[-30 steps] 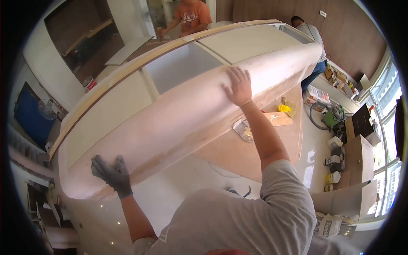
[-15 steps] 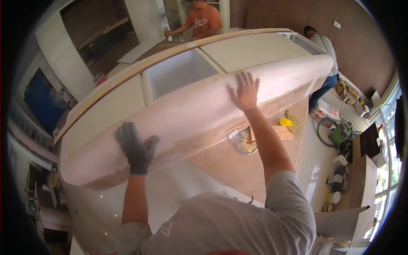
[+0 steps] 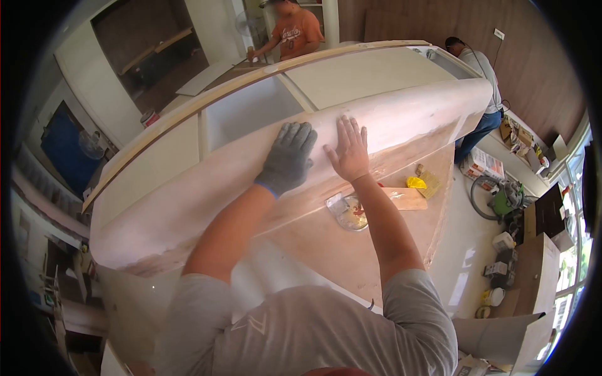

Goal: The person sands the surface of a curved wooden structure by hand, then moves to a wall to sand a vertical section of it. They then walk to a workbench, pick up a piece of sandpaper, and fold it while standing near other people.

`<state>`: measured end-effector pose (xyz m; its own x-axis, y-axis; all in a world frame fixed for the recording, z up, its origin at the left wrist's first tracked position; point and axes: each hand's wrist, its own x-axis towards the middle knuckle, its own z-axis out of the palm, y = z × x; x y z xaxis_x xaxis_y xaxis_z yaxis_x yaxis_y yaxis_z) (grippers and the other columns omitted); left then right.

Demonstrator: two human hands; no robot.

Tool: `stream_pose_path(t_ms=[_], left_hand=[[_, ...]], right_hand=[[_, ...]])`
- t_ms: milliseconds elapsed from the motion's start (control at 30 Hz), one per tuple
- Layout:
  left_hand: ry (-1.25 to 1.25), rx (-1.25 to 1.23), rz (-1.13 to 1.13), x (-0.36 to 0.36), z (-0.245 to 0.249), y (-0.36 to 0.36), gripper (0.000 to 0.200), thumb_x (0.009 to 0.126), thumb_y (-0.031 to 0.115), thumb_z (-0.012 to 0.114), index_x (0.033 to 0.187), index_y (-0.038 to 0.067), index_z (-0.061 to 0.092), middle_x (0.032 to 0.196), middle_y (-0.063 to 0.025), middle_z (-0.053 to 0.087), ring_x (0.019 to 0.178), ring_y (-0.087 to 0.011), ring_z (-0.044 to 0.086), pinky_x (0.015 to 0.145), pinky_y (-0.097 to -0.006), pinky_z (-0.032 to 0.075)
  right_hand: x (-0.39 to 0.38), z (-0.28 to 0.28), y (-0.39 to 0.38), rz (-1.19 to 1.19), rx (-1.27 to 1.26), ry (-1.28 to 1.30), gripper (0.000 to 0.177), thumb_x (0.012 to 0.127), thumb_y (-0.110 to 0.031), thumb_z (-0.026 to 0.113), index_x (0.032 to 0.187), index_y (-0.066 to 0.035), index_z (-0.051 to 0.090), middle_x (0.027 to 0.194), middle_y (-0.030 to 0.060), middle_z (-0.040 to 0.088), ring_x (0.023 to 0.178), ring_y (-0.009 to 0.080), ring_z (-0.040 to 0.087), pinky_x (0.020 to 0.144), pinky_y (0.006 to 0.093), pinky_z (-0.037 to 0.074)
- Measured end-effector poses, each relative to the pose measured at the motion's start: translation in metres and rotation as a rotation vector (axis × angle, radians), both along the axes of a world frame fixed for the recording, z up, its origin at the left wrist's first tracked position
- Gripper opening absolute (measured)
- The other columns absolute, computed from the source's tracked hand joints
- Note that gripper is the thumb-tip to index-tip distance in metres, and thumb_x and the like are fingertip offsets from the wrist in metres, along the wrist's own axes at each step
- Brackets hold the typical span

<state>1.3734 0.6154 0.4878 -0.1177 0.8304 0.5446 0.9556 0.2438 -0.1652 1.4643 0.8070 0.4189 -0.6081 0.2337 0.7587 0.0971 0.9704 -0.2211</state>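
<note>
A long curved panel (image 3: 207, 182) with a pale pinkish, smoothed coating forms the front edge of a large cabinet-like piece. On it, near the middle, lies my left hand (image 3: 287, 156) in a dark grey glove, fingers stretched out flat. Just to its right my bare right hand (image 3: 350, 150) rests on the same coated surface, palm down with fingers extended. Neither hand holds anything. Below my right forearm is a round metal lid or dish (image 3: 351, 214) with pale paste in it, beside a flat wooden board (image 3: 407, 198).
A yellow object (image 3: 416, 182) lies by the board. Behind the piece stands a person in an orange shirt (image 3: 300, 32); another person in grey (image 3: 480, 69) bends at its far right end. A green vacuum (image 3: 506, 202) and several containers line the right wall.
My left hand has slid right along the panel and now lies close to my right hand. My right hand has shifted slightly left and down.
</note>
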Motion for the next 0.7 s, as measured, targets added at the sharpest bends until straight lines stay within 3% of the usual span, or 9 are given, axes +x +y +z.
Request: stream_pose_path(t_ms=[133, 267, 467, 567, 700], left_hand=[[-0.025, -0.002, -0.046, -0.001, 0.003, 0.03, 0.062, 0.082, 0.024, 0.069, 0.136, -0.001, 0.05, 0.143, -0.0222, 0.048, 0.137, -0.0379, 0.04, 0.118, -0.0499, 0.026], [0.022, 0.039, -0.031, 0.0, -0.005, 0.069, 0.058, 0.083, 0.022, 0.067, 0.135, 0.0, 0.051, 0.144, -0.0201, 0.048, 0.137, -0.037, 0.04, 0.118, -0.0494, 0.026], [0.074, -0.066, -0.186, 0.013, 0.009, 0.024, 0.048, 0.079, 0.008, 0.061, 0.126, 0.0, 0.055, 0.138, -0.0195, 0.049, 0.135, -0.0371, 0.041, 0.118, -0.0509, 0.026], [0.116, -0.02, -0.183, 0.031, -0.011, -0.002, 0.04, 0.082, 0.004, 0.055, 0.122, 0.001, 0.055, 0.135, -0.0199, 0.049, 0.134, -0.0389, 0.04, 0.118, -0.0519, 0.027], [-0.183, -0.151, -0.171, 0.069, -0.106, -0.068, 0.039, 0.083, 0.002, 0.053, 0.122, 0.001, 0.056, 0.134, -0.0211, 0.051, 0.131, -0.0405, 0.044, 0.116, -0.0523, 0.03]], right_hand=[[0.001, -0.002, -0.007, 0.001, -0.069, 0.035, 0.072, 0.092, -0.037, 0.061, 0.148, 0.001, 0.035, 0.156, 0.0199, 0.033, 0.145, 0.0417, 0.027, 0.116, 0.0614, 0.018], [0.004, -0.008, 0.026, 0.046, 0.05, 0.017, 0.062, 0.095, -0.034, 0.057, 0.146, -0.003, 0.042, 0.155, 0.0149, 0.038, 0.145, 0.0378, 0.03, 0.117, 0.0609, 0.019], [0.008, 0.021, 0.09, -0.159, 0.009, -0.071, 0.061, 0.097, -0.045, 0.052, 0.147, -0.01, 0.044, 0.155, 0.0144, 0.037, 0.146, 0.0363, 0.027, 0.118, 0.0591, 0.018], [0.004, 0.023, 0.129, -0.252, -0.032, -0.07, 0.066, 0.096, -0.052, 0.05, 0.148, -0.012, 0.043, 0.157, 0.0138, 0.036, 0.147, 0.0363, 0.026, 0.117, 0.0619, 0.019], [0.013, 0.015, 0.179, -0.421, -0.231, -0.138, 0.073, 0.098, -0.062, 0.039, 0.153, -0.013, 0.037, 0.162, 0.0136, 0.027, 0.15, 0.0358, 0.019, 0.116, 0.0636, 0.02]])
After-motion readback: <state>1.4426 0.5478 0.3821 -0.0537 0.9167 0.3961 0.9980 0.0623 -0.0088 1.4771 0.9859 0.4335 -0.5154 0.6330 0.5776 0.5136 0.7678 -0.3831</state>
